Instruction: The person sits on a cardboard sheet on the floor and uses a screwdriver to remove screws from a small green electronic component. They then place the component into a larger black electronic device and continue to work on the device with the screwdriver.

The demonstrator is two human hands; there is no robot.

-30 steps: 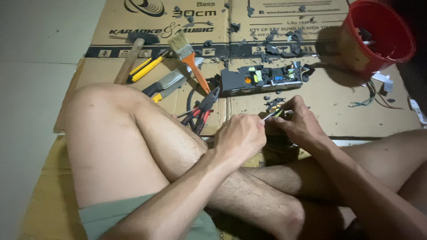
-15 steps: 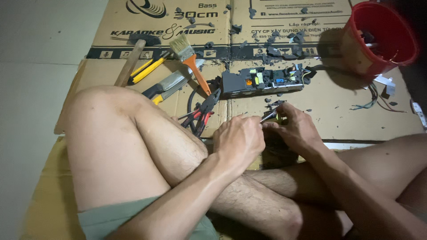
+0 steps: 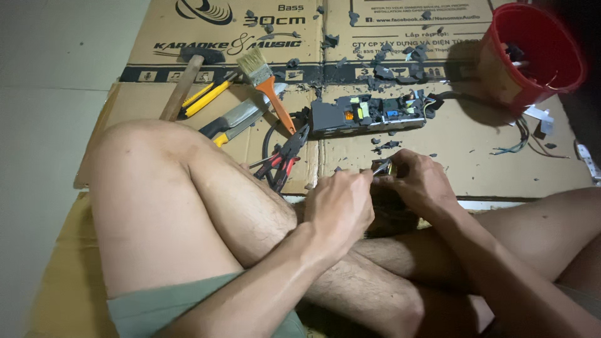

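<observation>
Sitting cross-legged on flattened cardboard (image 3: 476,169), the person had both hands together at frame centre. Left hand (image 3: 338,209) was closed, fingers curled around a small metal tool (image 3: 380,166), only its tip showing between the hands; can't tell what kind. Right hand (image 3: 422,181) was closed too, pinching a small part against that tip. The part itself was hidden by the fingers, so can't identify it.

Layout, clock-wise from the hands:
- 12 o'clock: broken-open dark electronics box (image 3: 366,114), board and coloured components exposed, grey debris (image 3: 388,66) scattered beyond it.
- 10 o'clock: red-handled pliers (image 3: 285,156) lying near, apart from the left hand.
- 10–11 o'clock, further out: orange-handled brush (image 3: 266,87), knife (image 3: 235,119), yellow screwdriver (image 3: 203,97), hammer (image 3: 184,84).
- 1–2 o'clock: red bucket (image 3: 532,56), upright, loose wires (image 3: 519,141) beside it.

Risks, as I judged them:
- Tool tip worked right against the right fingertips; a slip under force could jab them.
- Part was small and held over bare legs; if the pinch let go it could drop into the lap or the debris and be hard to find.
- Sharp fragments lay near bare skin; shifting a knee onto them could cut.
- Light was poor, bad for fine work.
</observation>
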